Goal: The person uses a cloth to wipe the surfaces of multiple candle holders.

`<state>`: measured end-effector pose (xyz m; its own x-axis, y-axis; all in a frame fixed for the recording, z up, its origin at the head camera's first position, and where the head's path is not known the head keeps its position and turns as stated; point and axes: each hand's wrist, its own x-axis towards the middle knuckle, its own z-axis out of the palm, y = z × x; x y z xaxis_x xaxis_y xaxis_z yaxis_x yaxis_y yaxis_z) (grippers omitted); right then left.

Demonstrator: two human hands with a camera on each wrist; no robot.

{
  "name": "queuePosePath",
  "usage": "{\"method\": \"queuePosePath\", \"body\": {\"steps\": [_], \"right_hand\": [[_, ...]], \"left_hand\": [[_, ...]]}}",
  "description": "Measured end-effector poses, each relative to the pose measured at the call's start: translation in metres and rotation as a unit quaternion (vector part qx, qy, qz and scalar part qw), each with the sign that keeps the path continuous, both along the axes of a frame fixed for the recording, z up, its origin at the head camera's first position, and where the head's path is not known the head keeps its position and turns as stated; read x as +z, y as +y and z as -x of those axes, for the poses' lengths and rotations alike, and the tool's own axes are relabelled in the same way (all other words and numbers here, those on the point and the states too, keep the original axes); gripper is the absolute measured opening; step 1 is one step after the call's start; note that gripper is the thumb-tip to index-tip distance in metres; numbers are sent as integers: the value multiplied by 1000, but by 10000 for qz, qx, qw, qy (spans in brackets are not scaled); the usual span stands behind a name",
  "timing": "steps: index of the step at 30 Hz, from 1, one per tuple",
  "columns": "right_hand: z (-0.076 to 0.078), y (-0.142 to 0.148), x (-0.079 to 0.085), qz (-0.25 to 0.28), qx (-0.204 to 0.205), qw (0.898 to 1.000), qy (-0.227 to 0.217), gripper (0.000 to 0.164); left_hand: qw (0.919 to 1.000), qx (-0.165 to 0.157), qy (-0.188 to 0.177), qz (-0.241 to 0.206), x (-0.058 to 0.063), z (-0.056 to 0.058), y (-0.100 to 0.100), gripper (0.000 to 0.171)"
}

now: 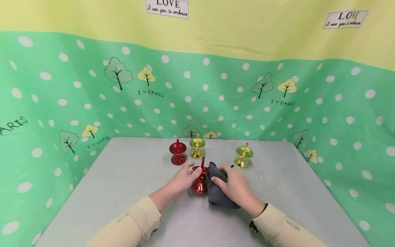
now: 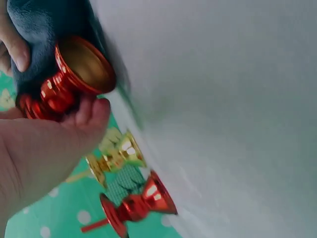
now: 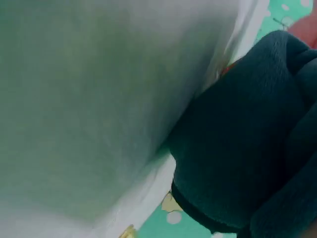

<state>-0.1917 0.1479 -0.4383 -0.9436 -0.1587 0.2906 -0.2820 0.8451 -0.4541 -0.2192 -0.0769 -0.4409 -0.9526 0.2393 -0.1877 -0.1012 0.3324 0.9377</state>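
My left hand (image 1: 184, 177) grips a shiny red candle holder (image 1: 199, 187) by its upper part, thumb on the near side. The holder has a thin red rod on top and a flared foot. In the left wrist view, the hollow underside of the foot (image 2: 88, 64) shows, so it is raised off the table. My right hand (image 1: 237, 185) holds a dark grey cloth (image 1: 217, 195) bunched against the right side of that holder. Cloth fills much of the right wrist view and hides the fingers there.
Behind the hands stand another red candle holder (image 1: 178, 159) and a gold one (image 1: 197, 153), side by side. A second gold candle holder (image 1: 242, 162) is to the right, beyond my right hand. The grey table (image 1: 132, 171) is bordered by a green dotted curtain (image 1: 172, 85).
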Motion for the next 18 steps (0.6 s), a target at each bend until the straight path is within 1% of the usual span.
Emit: {"method": "queuePosePath", "body": {"steps": [2, 3, 5, 7, 9, 11, 13, 15, 18], "right_hand": [[-7, -1, -2, -239, 156, 9991, 313, 38], [-9, -2, -4, -383, 306, 9975, 502, 38], [-13, -6, -7, -666, 707, 9910, 918, 39], [-14, -9, -10, -828, 1077, 9828, 1249, 39], [-12, -11, -12, -871, 1306, 9771, 1438, 37], [-9, -13, -12, -849, 1406, 9757, 1452, 36], [-6, -13, -12, -796, 1448, 9772, 1336, 36], [-3, -14, -11, -767, 1484, 9789, 1179, 36], [-1, -14, -8, -797, 1505, 9794, 1084, 36]], "left_hand": [[9995, 269, -29, -144, 1, -1, 6, 70], [9990, 386, -64, -217, 1, -1, 8, 68], [9977, 589, -95, -307, 1, -2, 9, 66], [9971, 672, -20, -357, 0, -2, 8, 66], [9969, 709, 86, -339, 0, -2, 5, 65], [9969, 708, 261, -215, 0, 0, 2, 62], [9966, 674, 464, 44, 0, 3, -2, 56], [9960, 670, 548, 240, 0, 5, -5, 53], [9964, 688, 431, 232, 0, 10, -8, 53]]}}
